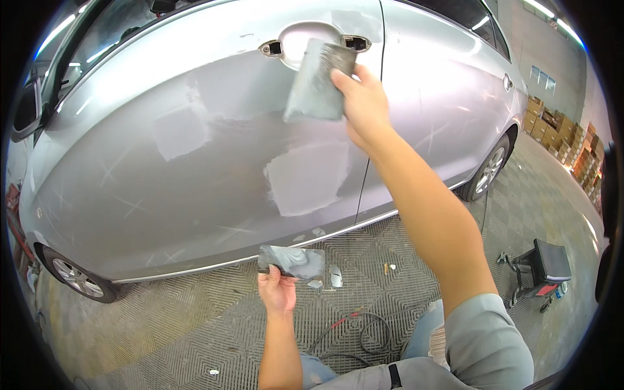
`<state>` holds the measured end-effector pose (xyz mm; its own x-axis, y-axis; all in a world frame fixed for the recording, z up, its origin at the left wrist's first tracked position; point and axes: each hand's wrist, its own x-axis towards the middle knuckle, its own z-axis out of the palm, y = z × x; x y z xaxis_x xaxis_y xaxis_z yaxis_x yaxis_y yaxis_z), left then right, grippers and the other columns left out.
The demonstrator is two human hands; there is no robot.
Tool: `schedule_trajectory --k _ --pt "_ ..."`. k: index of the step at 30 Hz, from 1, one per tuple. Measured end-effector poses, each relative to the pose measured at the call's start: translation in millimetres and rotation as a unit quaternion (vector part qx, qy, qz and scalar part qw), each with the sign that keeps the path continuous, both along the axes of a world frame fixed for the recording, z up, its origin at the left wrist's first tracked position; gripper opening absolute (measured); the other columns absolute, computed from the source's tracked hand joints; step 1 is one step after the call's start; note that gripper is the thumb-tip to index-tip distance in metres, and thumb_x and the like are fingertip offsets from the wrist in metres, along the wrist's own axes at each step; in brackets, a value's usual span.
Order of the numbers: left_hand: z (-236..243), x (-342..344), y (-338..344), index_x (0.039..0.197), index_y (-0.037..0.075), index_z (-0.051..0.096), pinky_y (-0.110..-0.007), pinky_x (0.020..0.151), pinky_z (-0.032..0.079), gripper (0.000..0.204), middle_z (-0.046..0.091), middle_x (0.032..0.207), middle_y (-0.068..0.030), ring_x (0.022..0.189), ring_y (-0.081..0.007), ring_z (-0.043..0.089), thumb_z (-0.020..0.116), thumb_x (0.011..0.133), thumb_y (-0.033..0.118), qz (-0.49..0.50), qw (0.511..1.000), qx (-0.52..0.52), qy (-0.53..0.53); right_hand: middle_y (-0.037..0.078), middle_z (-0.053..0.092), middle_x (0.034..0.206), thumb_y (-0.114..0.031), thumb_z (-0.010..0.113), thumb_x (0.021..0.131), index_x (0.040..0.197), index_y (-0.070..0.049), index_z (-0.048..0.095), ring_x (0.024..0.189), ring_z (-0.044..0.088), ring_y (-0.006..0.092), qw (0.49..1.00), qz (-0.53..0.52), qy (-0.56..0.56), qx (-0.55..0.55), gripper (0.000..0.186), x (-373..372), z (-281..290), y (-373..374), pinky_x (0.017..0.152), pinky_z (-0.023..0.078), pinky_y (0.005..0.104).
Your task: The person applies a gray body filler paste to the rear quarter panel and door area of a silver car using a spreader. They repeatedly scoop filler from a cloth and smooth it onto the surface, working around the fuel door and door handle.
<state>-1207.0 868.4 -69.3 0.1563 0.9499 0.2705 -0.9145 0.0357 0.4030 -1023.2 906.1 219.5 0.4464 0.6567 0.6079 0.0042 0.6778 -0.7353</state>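
Note:
My right hand (367, 107) is raised and closed on a flat grey filler spreader (313, 84), thumb on its face. The spreader is slightly blurred and overlaps the door handle recess (300, 40); whether it touches the panel I cannot tell. Lower down, my left hand (278, 294) grips a dark rectangular spreader (296, 261) smeared with pale grey filler, thumb on top. Behind both hands stands a silver car door (227, 185) with a dull sanded area. A large pale filler patch (307, 179) lies below my right hand, and a smaller filler patch (182, 133) is farther left.
Scraps of dried filler (336, 275) lie on the grated floor (227, 318). A dark hose (389, 335) curls near my legs. At the right stands a black wheeled stool (551, 261). Cardboard boxes (552, 133) are stacked along the far wall.

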Motion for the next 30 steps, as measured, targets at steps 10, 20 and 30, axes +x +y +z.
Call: schedule_trajectory --k 10,20,30 --pt "-3.9 25.4 -13.2 0.106 0.0 0.055 -0.029 0.057 0.058 0.021 0.063 0.092 -0.0106 0.072 -0.0184 0.064 0.055 0.088 0.012 0.002 0.989 0.012 0.146 0.009 0.067 0.088 -0.009 0.061 0.084 0.097 0.001 0.064 0.078 0.063 0.0139 0.93 0.064 -0.323 -0.163 0.017 29.4 -167.5 -121.8 0.069 0.05 0.0266" --pt "15.9 38.4 -13.0 0.113 0.0 0.051 -0.028 0.056 0.057 0.026 0.062 0.098 -0.0114 0.078 -0.0187 0.064 0.053 0.089 0.011 0.037 0.992 0.033 0.12 -0.001 0.045 0.058 -0.012 0.058 0.084 0.076 0.0 0.057 0.054 0.04 0.0083 0.926 -0.18 -0.194 -0.271 0.015 95.8 -217.2 -137.6 0.049 0.035 0.0255" --pt "2.6 98.3 -55.2 0.104 0.0 0.058 -0.025 0.053 0.055 0.017 0.064 0.094 -0.0076 0.073 -0.0137 0.062 0.054 0.089 0.008 -0.042 0.963 -0.046 0.263 0.005 0.063 0.098 -0.01 0.052 0.09 0.107 -0.002 0.057 0.082 0.061 0.0126 0.96 0.128 0.208 -0.135 0.019 95.8 -237.7 -150.8 0.07 0.053 0.0303"
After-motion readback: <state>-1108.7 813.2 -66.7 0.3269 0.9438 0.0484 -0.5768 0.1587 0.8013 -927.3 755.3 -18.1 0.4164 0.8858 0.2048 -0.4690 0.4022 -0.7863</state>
